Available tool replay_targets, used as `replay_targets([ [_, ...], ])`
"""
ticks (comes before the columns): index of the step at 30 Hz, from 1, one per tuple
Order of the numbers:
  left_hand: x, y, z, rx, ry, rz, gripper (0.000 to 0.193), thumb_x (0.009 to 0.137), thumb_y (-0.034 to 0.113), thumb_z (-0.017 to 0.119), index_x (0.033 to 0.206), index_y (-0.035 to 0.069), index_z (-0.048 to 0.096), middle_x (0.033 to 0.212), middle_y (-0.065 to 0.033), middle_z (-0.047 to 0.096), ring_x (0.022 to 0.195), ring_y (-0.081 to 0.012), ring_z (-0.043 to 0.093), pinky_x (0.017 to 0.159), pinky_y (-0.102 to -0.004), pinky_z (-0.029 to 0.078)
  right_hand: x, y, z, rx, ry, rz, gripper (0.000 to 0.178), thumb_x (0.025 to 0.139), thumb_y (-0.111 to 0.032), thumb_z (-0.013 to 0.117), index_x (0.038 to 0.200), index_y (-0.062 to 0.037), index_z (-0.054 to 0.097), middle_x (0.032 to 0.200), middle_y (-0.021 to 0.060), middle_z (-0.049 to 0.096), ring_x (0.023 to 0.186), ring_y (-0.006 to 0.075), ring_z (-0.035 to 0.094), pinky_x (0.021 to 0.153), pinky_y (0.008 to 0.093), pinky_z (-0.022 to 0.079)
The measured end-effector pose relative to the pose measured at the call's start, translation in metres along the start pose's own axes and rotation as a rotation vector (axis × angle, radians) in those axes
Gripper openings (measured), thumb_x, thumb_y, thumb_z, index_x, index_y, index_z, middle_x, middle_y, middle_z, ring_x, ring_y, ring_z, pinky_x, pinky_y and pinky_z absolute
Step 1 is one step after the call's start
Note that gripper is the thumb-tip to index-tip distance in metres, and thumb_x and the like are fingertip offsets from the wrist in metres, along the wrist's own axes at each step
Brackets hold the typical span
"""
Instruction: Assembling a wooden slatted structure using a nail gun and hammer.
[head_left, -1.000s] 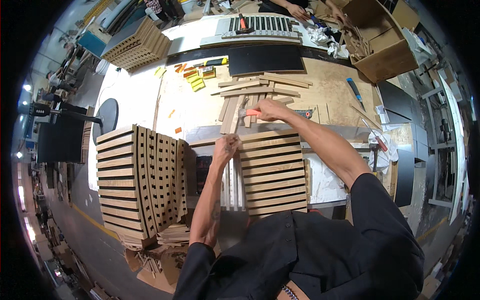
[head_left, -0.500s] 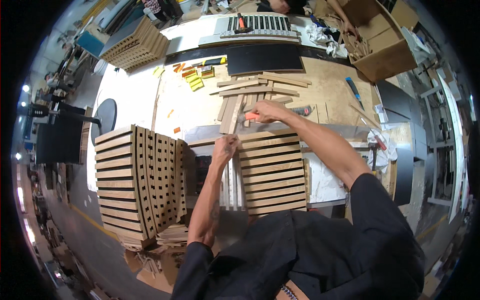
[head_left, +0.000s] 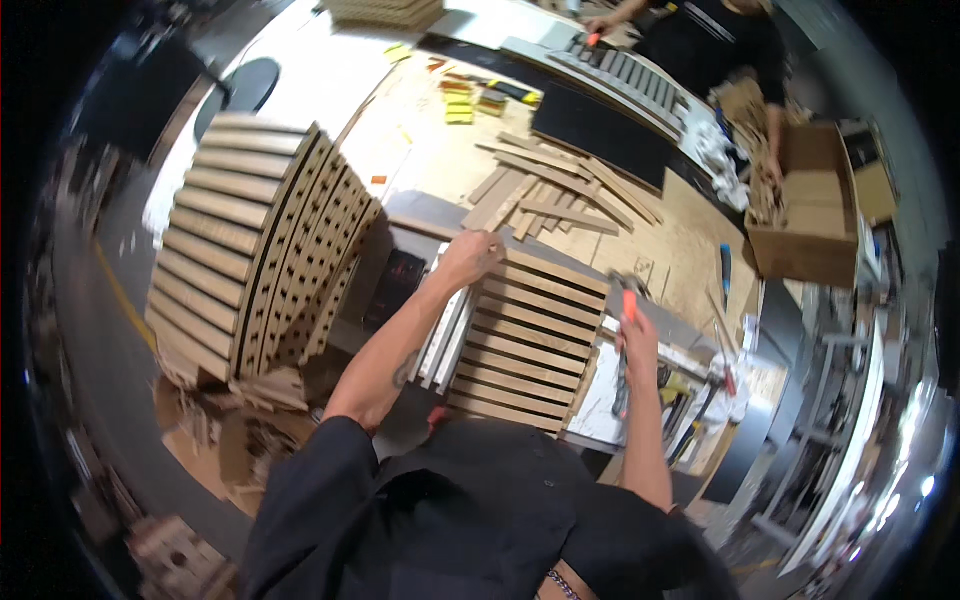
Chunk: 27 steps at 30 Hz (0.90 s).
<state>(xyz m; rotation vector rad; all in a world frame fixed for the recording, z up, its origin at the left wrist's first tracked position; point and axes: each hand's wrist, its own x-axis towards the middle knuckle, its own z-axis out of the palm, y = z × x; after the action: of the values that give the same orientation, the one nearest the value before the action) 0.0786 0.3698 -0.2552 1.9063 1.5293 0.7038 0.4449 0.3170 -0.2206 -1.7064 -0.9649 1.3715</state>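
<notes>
My right hand (head_left: 641, 343) grips a hammer (head_left: 629, 306) with an orange and black handle, just right of the slatted panel. The hammer's head is blurred. In front of me lies the slatted wooden panel (head_left: 530, 335), its pale slats parted by dark gaps. At its far left corner my left hand (head_left: 474, 259) is closed, fingers curled down against the end slat; whatever is between them is hidden. White grooved strips (head_left: 444, 340) run along the panel's left side. Beyond it, loose wooden slats (head_left: 560, 190) lie crossed in a pile.
A tall stack of slatted panels (head_left: 250, 245) stands at left. Yellow blocks (head_left: 459, 108) and a black board (head_left: 600, 140) lie farther back. At right are a blue-handled tool (head_left: 726, 266) and a cardboard box (head_left: 805, 245). Another person (head_left: 715, 50) works across the table.
The view has turned, so the table appears rotated. My right hand has moved from beyond the panel to its right side, carrying the hammer. My left hand stays by the far left corner.
</notes>
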Motion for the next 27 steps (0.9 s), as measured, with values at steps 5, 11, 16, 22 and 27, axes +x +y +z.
replay_targets([
  [5,-0.038,-0.005,0.005,-0.367,0.561,-0.307,0.019,0.092,0.019,0.067,0.097,0.000,0.069,0.079,-0.0121,0.070,0.067,-0.0173,0.067,0.063,-0.0314,0.052,-0.053,0.055,-0.054,0.232,0.240,0.162,0.013,0.099,-0.017,0.058,0.091,-0.0065,0.056,0.066,-0.0003,0.048,0.051,0.0101,0.048,0.046,0.0272,0.040],
  [11,-0.135,0.011,0.012,-0.642,0.697,-0.691,0.027,0.095,0.025,0.063,0.089,-0.002,0.065,0.072,-0.0158,0.066,0.061,-0.0273,0.063,0.062,-0.0370,0.050,-0.098,0.079,-0.061,0.288,0.366,0.329,0.014,0.096,-0.023,0.060,0.093,-0.0094,0.055,0.064,-0.0025,0.047,0.049,0.0094,0.044,0.045,0.0271,0.037],
  [16,-0.183,0.023,0.049,-0.462,0.576,-0.773,0.028,0.096,0.027,0.064,0.090,-0.001,0.064,0.067,-0.0170,0.062,0.061,-0.0279,0.060,0.061,-0.0393,0.047,-0.100,0.074,-0.050,0.236,0.320,0.357,0.011,0.096,-0.019,0.060,0.098,-0.0089,0.056,0.064,-0.0005,0.049,0.051,0.0116,0.047,0.046,0.0279,0.039],
  [22,-0.085,0.049,0.068,-0.344,0.644,-0.411,0.040,0.089,0.021,0.069,0.123,0.002,0.059,0.106,-0.0222,0.060,0.091,-0.0376,0.060,0.082,-0.0454,0.050,-0.049,0.057,-0.018,-0.043,0.161,0.015,0.011,0.099,-0.015,0.056,0.095,-0.0046,0.053,0.071,0.0033,0.052,0.054,0.0125,0.051,0.046,0.0280,0.042],
  [27,-0.027,0.047,0.088,-0.124,0.707,-0.465,0.039,0.089,0.027,0.068,0.121,0.004,0.063,0.105,-0.0189,0.059,0.103,-0.0386,0.053,0.094,-0.0485,0.043,-0.015,0.033,0.004,0.035,0.185,0.028,0.014,0.099,-0.015,0.059,0.106,-0.0044,0.053,0.074,0.0038,0.054,0.055,0.0109,0.050,0.047,0.0269,0.042],
])
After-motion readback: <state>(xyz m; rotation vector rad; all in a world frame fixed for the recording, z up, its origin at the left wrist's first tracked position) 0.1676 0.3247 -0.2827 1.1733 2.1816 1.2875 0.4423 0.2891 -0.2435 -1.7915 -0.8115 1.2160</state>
